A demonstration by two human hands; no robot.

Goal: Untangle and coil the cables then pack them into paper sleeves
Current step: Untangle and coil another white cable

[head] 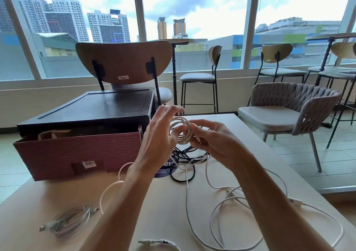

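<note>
White cable coil (182, 130) is being held up between both hands, above the far middle of the table (57, 198). Right hand (211, 138) is pinching the coil's right side, fingers (194, 133) curled and clamped on the loops. Left hand (159, 135) is sitting against the coil's left side, fingers (169, 112) spread apart and mostly straight, motion-blurred; can't tell whether the thumb is hooking through the loops. Black cable tangle (182, 153) is lying on the table right under the hands, partly overlapping a purple sticker (165, 170). Loose white cables (231, 193) are sprawling over the near right of the table. Grey-white coiled cable (71, 220) is lying at near left, well apart from the hands. Brown cardboard box (77, 154) is standing at the table's far left, brown paper sleeves (52, 134) poking out of its open top, dark tray-like lid (92, 106) partly covering it.
</note>
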